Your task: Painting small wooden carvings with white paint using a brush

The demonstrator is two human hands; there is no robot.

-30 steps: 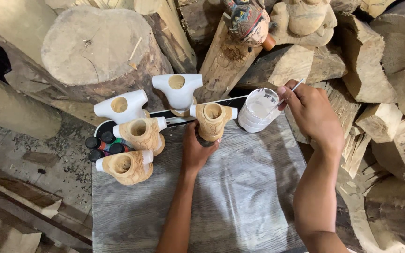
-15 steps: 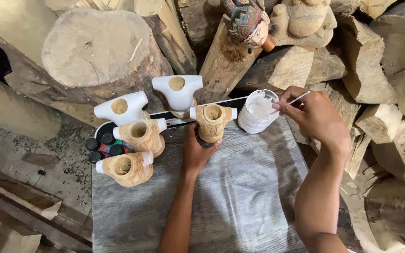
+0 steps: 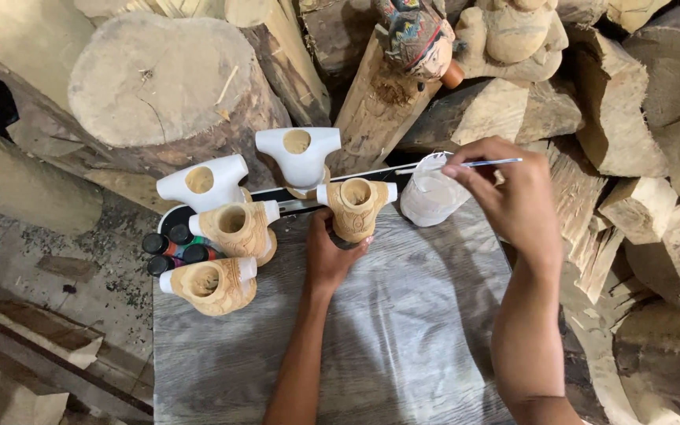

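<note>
My left hand [image 3: 329, 253] grips the base of a carved wooden piece [image 3: 355, 206] with white-painted side stubs, standing upright on a grey board [image 3: 340, 346]. My right hand [image 3: 513, 197] pinches a thin paintbrush [image 3: 482, 164] held level over a clear plastic cup of white paint [image 3: 431, 195], just right of the carving. Two similar bare-wood carvings [image 3: 234, 230] [image 3: 212, 285] and two all-white ones [image 3: 203, 182] [image 3: 299, 156] stand to the left and behind.
Small dark-capped paint bottles [image 3: 173, 249] cluster at the board's left edge. Logs and cut timber [image 3: 159, 86] crowd the back and right side. A painted carved figure [image 3: 417, 35] and an unpainted one [image 3: 513, 31] rest on the logs. Dusty floor lies at left.
My right hand has lifted the brush out of the paint cup and turned it level above the rim. My left hand keeps its grip on the carving.
</note>
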